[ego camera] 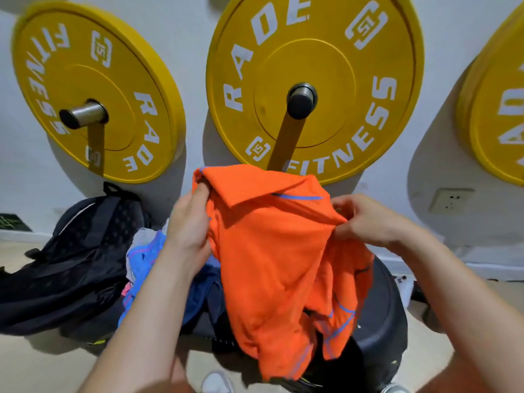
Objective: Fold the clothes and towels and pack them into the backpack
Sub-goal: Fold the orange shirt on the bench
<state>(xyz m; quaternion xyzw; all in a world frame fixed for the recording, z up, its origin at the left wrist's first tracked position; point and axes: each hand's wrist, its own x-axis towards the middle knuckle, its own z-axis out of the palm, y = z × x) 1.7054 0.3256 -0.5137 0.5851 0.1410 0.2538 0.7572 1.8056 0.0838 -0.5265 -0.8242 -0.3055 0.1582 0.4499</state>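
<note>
Head view: the orange shirt [278, 251] is up in the air at centre frame, held between both hands in front of the wall [192, 38]. Collar at the top, turned over with a blue stripe along it; the body hangs straight down, so the long axis runs top to bottom and the hem is down near the lower edge of the picture. The lower part is bunched and twisted, with blue seams showing.

The left hand [188, 222] grips the shirt's upper left edge just below the collar, fingers curled into the fabric, back of the hand to the camera. The right hand [365, 222] pinches the cloth at the right shoulder, fingers curled, knuckles up. Both forearms reach in from the bottom, angled inward.

The backpack [85, 251], dark, lies slumped on the floor [42, 361] to the left, against the wall. Between it and the shirt sits a pile [144, 256] of blue and white clothes. A black disc [388, 316] lies flat behind the hanging shirt. Yellow plates [312, 66] hang on the wall above, and a socket [450, 200] sits to the right.
</note>
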